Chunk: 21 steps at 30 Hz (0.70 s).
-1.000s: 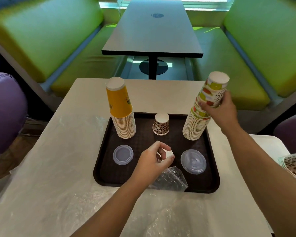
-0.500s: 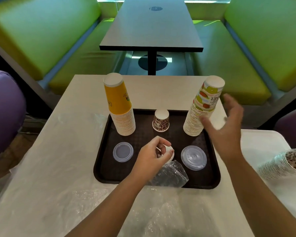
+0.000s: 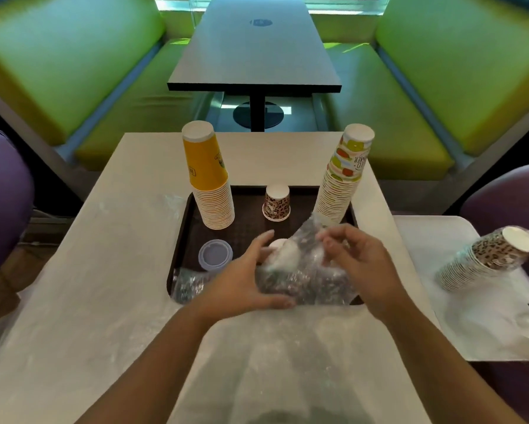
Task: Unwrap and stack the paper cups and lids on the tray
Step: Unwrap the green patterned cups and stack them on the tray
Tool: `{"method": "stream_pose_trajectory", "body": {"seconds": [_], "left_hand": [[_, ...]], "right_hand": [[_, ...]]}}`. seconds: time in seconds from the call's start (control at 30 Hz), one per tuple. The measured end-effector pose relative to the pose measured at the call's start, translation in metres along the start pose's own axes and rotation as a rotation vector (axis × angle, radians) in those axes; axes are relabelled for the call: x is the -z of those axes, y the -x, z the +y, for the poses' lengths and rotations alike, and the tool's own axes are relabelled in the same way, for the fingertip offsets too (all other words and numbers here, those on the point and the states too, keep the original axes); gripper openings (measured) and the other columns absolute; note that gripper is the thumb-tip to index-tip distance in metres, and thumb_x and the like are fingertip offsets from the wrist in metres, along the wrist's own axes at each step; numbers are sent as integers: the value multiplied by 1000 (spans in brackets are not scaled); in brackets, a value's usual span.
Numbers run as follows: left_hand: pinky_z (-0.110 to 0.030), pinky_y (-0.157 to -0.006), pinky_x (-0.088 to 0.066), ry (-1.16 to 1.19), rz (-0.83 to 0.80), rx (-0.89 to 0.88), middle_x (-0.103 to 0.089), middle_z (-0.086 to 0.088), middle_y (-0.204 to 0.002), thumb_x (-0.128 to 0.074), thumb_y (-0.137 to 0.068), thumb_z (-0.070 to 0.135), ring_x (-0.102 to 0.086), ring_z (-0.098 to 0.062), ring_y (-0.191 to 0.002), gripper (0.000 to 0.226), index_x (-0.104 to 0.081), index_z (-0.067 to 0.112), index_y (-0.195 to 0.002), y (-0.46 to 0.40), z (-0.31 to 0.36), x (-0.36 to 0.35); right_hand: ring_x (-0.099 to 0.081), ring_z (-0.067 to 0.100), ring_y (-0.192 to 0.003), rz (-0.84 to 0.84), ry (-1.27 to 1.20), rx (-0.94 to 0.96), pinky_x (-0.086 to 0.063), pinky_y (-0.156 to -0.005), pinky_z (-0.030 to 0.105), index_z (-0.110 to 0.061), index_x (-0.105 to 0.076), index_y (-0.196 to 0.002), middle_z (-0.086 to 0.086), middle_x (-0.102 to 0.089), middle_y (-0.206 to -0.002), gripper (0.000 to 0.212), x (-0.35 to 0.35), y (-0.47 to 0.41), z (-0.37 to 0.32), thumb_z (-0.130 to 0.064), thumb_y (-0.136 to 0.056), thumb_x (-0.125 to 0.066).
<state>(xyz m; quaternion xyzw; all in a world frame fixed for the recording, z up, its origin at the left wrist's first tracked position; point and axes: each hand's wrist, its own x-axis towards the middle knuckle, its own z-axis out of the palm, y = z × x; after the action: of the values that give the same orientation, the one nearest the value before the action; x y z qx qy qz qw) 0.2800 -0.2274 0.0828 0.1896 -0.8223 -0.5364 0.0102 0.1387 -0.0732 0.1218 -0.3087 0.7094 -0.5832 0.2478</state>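
Presently both hands over tray (image 3: 183, 228) front: left hand (image 3: 244, 276) grips clear plastic wrap (image 3: 306, 270) holding white lids; right hand (image 3: 358, 258) pinches wrap top.

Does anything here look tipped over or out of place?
Yes. A leopard-print cup stack lies on its side, still wrapped, on the side table to the right, off the tray. The fruit-print stack on the tray leans.
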Motion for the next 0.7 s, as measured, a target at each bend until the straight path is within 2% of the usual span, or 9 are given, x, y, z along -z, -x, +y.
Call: {"method": "stream_pose_trajectory", "body": {"seconds": [0.07, 0.13, 0.17, 0.23, 0.37, 0.47, 0.53, 0.6, 0.7], "left_hand": [[-15, -99, -39, -245, -25, 31, -47, 29, -127, -83, -61, 49, -50, 9, -110, 101, -23, 41, -142, 21, -18, 5], [-32, -109, -31, -426, -3, 74, -57, 23, -120, -77, -59, 63, -54, 1, -109, 83, -43, 39, -131, 37, -39, 11], [-34, -107, -34, -413, 15, 104, -61, 21, -110, -72, -55, 73, -57, 2, -102, 76, -53, 36, -119, 44, -45, 15], [-29, -90, -46, -259, 46, 125, -64, 14, -94, -63, -47, 85, -59, 0, -90, 75, -64, 29, -96, 57, -61, 26], [-23, -77, -48, 109, 89, 157, -66, 5, -86, -74, -56, 68, -62, -9, -84, 58, -63, 20, -85, 79, -69, 45], [-26, -64, -48, 301, 121, 217, -60, 4, -78, -71, -64, 67, -61, -15, -73, 59, -55, 15, -87, 90, -71, 44], [-24, -54, -42, 308, 135, 213, -56, 5, -73, -65, -77, 54, -53, -12, -64, 33, -58, 23, -87, 96, -70, 37], [-20, -47, -34, 277, 204, 208, -53, 0, -64, -56, -85, 38, -45, -11, -54, 14, -63, 27, -83, 99, -74, 34], [-21, -46, -29, 80, 259, 193, -42, 1, -46, -49, -95, 26, -35, -9, -42, 26, -67, 26, -76, 102, -77, 47]], "right_hand": [[-60, 2, -63, 94, -106, 17, -48, -61, 10, -17, -64, -90, -5, -64, -71, 11, 5, 3, -4, -11, -91, -55], [-60, 3, -63, 150, -157, 35, -49, -62, 13, -15, -64, -91, -7, -63, -68, 13, 10, 8, -5, -9, -92, -53], [-60, 4, -64, 177, -176, 34, -50, -63, 14, -15, -65, -91, -8, -63, -68, 14, 12, 10, -4, -8, -93, -53], [-60, 3, -65, 226, -199, 19, -52, -63, 17, -17, -65, -91, -11, -64, -69, 16, 16, 16, 0, -8, -93, -52], [-60, 11, -67, 288, -180, 7, -52, -63, 23, -22, -64, -90, -10, -62, -69, 17, 21, 31, 11, -13, -95, -50], [-59, 14, -72, 359, -191, 17, -51, -62, 22, -26, -64, -89, -13, -62, -73, 22, 19, 44, 24, -14, -97, -47], [-57, 13, -71, 411, -204, 36, -49, -59, 18, -30, -63, -87, -14, -61, -74, 25, 18, 49, 28, -15, -98, -46], [-54, 8, -61, 468, -224, 42, -43, -50, 14, -28, -62, -87, -14, -59, -69, 26, 20, 52, 34, -12, -98, -46], [-41, 3, -48, 540, -164, 38, -33, -42, 12, -29, -63, -85, -13, -56, -67, 28, 26, 60, 50, -9, -98, -47]]}}
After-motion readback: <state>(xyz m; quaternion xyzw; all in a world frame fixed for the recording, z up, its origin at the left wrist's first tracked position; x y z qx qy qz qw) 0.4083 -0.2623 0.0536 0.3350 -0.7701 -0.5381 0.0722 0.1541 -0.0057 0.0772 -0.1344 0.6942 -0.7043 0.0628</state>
